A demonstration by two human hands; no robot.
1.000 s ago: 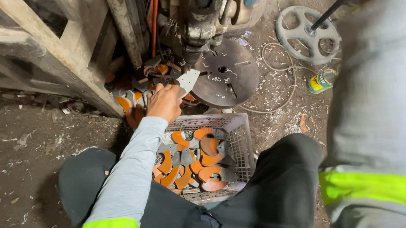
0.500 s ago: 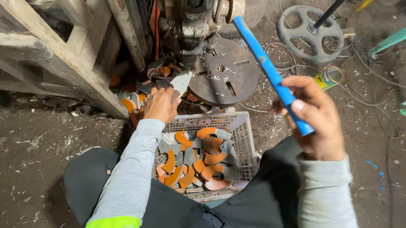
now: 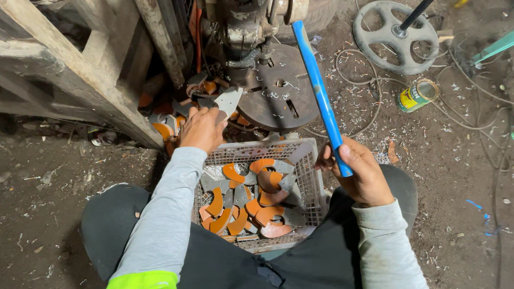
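Note:
My left hand holds a flat grey metal piece up against the round table of a grimy drill press. My right hand grips the lower end of a long blue lever handle that runs up to the machine's head. Between my knees sits a grey plastic basket holding several curved orange and grey metal pieces. More orange pieces lie on the ground just left of my left hand.
A wooden frame leans at the upper left. At the upper right stand a grey spoked wheel base with a black pole, a yellow tin can and loose wires. The dirt floor is strewn with metal shavings.
My right hand has pulled the blue lever handle down and toward the basket. My left hand stays at the machine table with the grey piece.

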